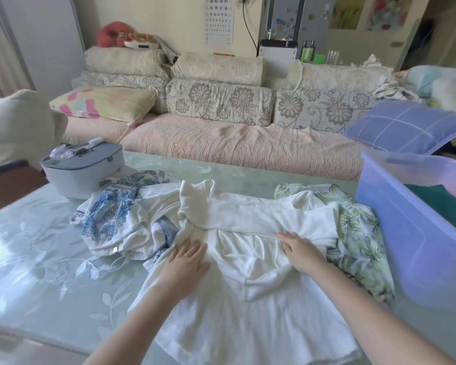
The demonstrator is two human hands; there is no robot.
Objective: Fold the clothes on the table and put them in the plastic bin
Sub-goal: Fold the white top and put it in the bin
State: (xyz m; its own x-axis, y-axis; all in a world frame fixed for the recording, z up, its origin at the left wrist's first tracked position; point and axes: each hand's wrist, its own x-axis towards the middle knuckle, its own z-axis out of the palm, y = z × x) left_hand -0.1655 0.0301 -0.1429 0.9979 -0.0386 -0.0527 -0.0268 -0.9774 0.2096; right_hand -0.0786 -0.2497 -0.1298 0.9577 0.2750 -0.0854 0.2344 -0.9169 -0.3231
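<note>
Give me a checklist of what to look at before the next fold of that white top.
1. Both hands on the white top: the left hand and the right hand lie flat on it. Ok.
2. Cloth spread smooth: the upper part is bunched and creased. Not ok.
3. Free of other clothes: it overlaps the blue-patterned garment and the leaf-print garment. Not ok.
4. Is the plastic bin open and close by: it stands open at the right, next to the leaf-print garment. Ok.
5. Room left in the bin: a dark green item lies inside; the rest is out of view. Cannot tell.
</note>
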